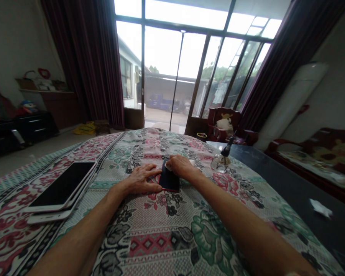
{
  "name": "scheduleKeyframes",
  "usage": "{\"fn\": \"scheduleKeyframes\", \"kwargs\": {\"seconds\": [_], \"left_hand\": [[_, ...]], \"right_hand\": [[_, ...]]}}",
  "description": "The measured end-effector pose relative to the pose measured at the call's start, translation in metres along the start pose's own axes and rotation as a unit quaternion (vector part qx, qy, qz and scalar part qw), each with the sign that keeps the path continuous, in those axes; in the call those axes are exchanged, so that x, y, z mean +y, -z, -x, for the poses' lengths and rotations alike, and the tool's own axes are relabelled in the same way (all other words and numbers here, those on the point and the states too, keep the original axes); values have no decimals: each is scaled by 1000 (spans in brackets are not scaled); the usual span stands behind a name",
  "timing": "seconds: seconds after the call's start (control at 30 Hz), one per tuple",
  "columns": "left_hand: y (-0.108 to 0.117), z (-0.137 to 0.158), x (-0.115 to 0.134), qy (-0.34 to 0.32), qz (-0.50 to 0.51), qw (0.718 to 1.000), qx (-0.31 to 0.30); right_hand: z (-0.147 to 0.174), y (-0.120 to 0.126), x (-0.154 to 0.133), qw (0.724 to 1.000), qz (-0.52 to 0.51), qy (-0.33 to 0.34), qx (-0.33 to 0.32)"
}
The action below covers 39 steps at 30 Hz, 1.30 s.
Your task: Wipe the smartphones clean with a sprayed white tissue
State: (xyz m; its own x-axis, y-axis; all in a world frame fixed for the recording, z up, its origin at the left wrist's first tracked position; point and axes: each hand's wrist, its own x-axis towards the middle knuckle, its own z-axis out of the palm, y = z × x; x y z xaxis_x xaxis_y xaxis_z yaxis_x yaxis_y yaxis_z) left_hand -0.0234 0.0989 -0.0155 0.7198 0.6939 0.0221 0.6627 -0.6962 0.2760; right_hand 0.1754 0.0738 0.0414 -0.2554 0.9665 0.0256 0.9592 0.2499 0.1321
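A dark smartphone (170, 184) with a reddish lower edge lies flat on the patterned tablecloth. My left hand (142, 179) rests along its left side, thumb and fingers spread, fingertips touching the edge. Over the phone's upper part, my right hand (179, 166) is closed on a small white wipe (168, 165) pressed to the dark surface. Most of the wipe is hidden by the fingers. Just right of that hand, a small white thing (192, 162) shows, too little of it to name.
Several white-edged phones (61, 186) lie stacked at the left. A glass bottle (220, 163) with a black-handled brush top (227, 147) stands to the right. Crumpled white tissue (320, 209) lies on the dark tabletop (293, 191). Beyond the floral tablecloth (149, 218) are glass doors.
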Motion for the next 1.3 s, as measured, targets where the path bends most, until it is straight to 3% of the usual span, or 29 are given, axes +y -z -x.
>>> {"fn": "scheduleKeyframes", "kwargs": {"seconds": [0.27,0.53,0.7,1.07,1.3], "left_hand": [[3,2,6,19,-6,1000,3],[0,2,3,23,-3,1000,6],[0,3,3,16,1,1000,13],[-5,1,-1,1,1,1000,28],[-3,1,0,-2,0,1000,27]], "right_hand": [[-19,-5,-4,1000,-8,-1,20],[25,-19,-15,988,-16,135,67],[54,-25,-14,978,-43,174,109],[63,-23,-12,977,-71,173,105],[52,-29,9,991,-30,70,113]]}}
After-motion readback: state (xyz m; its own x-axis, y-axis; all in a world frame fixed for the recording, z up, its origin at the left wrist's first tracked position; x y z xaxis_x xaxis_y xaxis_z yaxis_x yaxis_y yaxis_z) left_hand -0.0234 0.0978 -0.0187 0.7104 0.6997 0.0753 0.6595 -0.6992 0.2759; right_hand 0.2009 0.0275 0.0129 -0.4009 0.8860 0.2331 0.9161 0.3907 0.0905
